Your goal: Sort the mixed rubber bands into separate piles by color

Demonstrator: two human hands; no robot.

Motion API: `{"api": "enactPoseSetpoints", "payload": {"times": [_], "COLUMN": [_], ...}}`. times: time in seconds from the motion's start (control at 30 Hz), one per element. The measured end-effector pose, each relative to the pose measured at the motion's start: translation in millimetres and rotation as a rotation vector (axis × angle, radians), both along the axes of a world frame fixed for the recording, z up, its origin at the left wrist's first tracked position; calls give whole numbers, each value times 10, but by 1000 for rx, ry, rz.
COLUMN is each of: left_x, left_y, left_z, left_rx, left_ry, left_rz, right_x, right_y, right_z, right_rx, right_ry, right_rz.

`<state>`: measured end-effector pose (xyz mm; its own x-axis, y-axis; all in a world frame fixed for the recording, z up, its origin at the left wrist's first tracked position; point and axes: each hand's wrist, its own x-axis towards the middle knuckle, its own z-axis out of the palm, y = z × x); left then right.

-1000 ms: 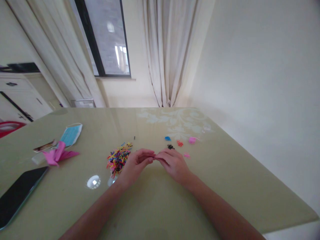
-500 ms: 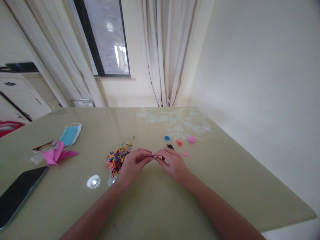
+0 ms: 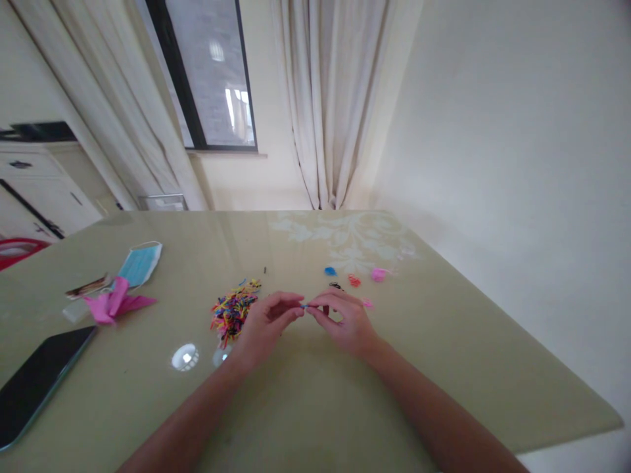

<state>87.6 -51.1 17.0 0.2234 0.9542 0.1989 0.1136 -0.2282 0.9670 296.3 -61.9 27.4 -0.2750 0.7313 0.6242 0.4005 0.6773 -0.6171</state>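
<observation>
Head view shows 1 small blue piece (image 3: 304,306) between the fingertips of the 2 hands, above the table (image 3: 305,401). Thumb and forefinger of the left hand (image 3: 261,327) look closed on its left end; those of the right hand (image 3: 349,323) pinch the other. Compared with 0.5 s earlier, when only a dark speck shows there, its blue is plainer, so the work appears to remain fine fingertip handling. The right hand now covers more of the black cluster (image 3: 336,286) and the small pink cluster (image 3: 367,303). Beyond lie blue (image 3: 330,270), red (image 3: 354,281) and larger pink (image 3: 378,274) clusters, apart from each other. The left hand hides part of the mixed-colour pile (image 3: 231,314). The piece's exact shape is too small to tell, and the phone (image 3: 42,381) is cut off at the left edge.
</observation>
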Motion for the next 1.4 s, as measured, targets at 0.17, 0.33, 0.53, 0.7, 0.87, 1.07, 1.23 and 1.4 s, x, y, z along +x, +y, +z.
{"api": "enactPoseSetpoints", "payload": {"times": [0.17,0.33,0.53,0.7,0.87,1.07,1.23,1.4], "left_x": [-204,-320,-311,-336,-346,-321,-306,-315], "left_y": [73,139,219,224,243,273,276,244], "left_z": [-61,-161,-218,-159,-110,-179,-174,-124], "left_rx": [297,371,378,358,285,314,322,350], "left_ry": [593,1097,1119,1120,1179,1165,1160,1089], "left_rz": [117,163,113,144,167,171,184,217], "right_x": [200,318,384,571,619,458,497,448], "right_y": [-41,-67,49,274,620,986,803,460], "right_z": [273,359,316,156,-18,-106,-116,-115], "right_rx": [-166,-228,-241,-185,-172,-212,-162,-5], "right_ry": [298,487,495,212,-287,-455,-453,-236], "right_rz": [36,153,52,-333,-529,-586,-611,-456]}}
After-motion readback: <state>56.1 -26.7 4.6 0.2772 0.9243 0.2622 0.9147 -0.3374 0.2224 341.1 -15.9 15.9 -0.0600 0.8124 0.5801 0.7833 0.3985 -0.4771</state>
